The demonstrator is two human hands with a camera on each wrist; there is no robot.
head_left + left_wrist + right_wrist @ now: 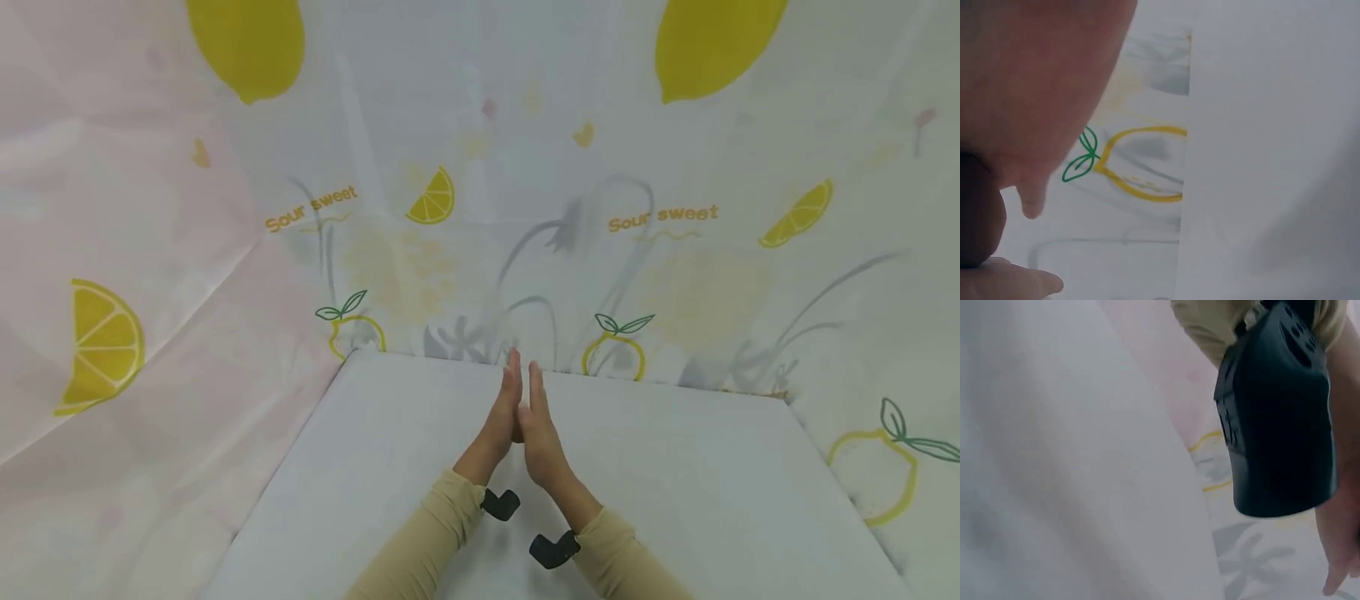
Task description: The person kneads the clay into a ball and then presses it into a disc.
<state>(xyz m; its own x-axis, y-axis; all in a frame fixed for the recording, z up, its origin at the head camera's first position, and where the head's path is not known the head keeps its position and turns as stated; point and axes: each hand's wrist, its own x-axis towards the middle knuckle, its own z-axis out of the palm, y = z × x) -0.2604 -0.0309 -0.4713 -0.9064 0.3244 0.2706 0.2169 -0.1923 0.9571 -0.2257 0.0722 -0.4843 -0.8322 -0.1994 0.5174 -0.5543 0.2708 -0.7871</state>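
Over the table, my left hand (501, 421) and right hand (542, 442) are raised palm to palm, fingers straight and pointing away from me. Their fingertips stand a little apart, while lower down the hands meet or nearly meet. I see no object held between them. In the left wrist view, a large part of a hand (1035, 81) fills the upper left, beside a dark rounded shape (979, 212) that I cannot identify. The right wrist view shows the left hand (1338, 540) at the right edge, partly hidden behind a black wrist camera (1282, 425).
A white table (675, 483) lies under both arms. Behind it and at the sides hangs a pale cloth (480, 100) printed with lemons and "Sour sweet". Black cameras (500, 504) are worn on both wrists, below tan sleeves (420, 542).
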